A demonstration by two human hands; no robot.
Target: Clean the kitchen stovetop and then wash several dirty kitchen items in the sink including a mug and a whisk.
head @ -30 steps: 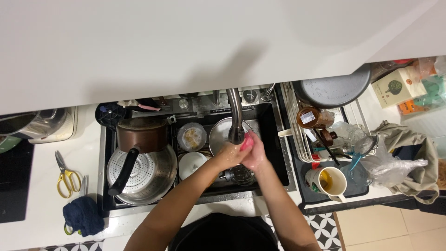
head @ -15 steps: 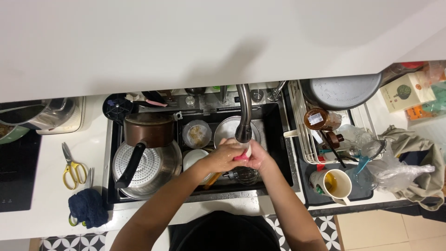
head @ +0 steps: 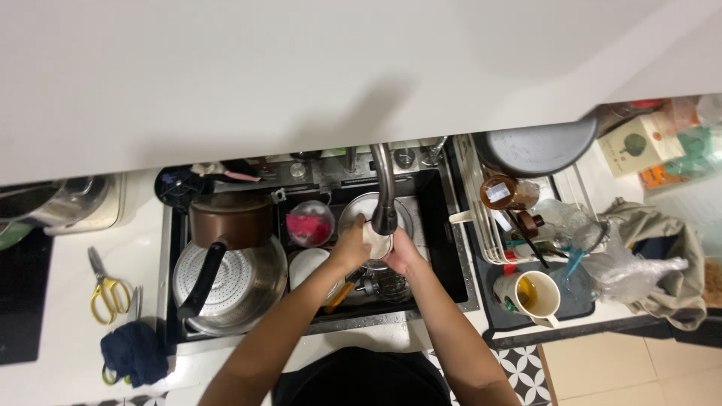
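Note:
Both my hands meet under the curved steel faucet (head: 383, 210) over the black sink (head: 440, 248). My left hand (head: 348, 246) and my right hand (head: 404, 254) together grip a small white bowl (head: 376, 240) just below the spout. A round plate (head: 361, 210) lies behind it in the sink. A pink sponge (head: 307, 225) sits in a small glass bowl left of the hands. Below it rests a white bowl (head: 307, 263).
A brown pot (head: 229, 218) and a steel steamer pan (head: 226, 286) with a black handle fill the sink's left side. Yellow scissors (head: 105, 289) and a dark blue cloth (head: 135, 352) lie on the left counter. On the right stand a dish rack (head: 481, 225), a mug (head: 532, 295) and a plastic bag (head: 624, 263).
The pink sponge that was between my hands now lies in the small glass bowl to the left. My hands now hold the small white bowl under the spout.

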